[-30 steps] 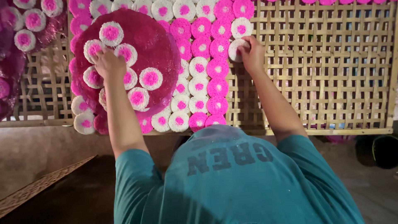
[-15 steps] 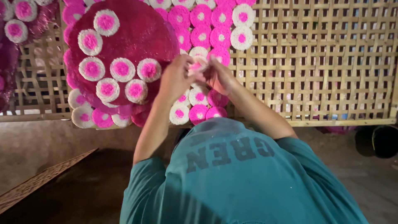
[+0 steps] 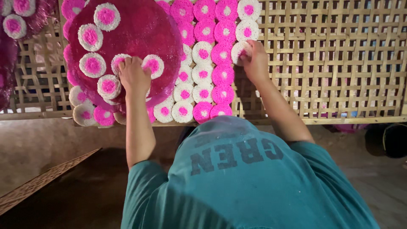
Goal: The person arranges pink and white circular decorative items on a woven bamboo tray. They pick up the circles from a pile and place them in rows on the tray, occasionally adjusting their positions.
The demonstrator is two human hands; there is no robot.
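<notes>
White disc with pink centre (image 3: 241,51): flat on the bamboo lattice, at the right edge of the disc rows. Second white, pink-centred disc (image 3: 119,62): lying on the round magenta tray.

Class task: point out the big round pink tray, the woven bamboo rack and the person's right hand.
Pink tray (image 3: 142,29), head view, bare glittery middle.
Bamboo rack (image 3: 330,63), head view, open lattice on the right.
Right hand (image 3: 255,63), head view, back of the hand, at a white disc.

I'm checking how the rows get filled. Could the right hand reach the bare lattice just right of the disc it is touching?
Probably yes. The right hand rests on a white disc at the edge of the rows, and the woven bamboo rack beside it lies bare, with nothing in between.
</notes>
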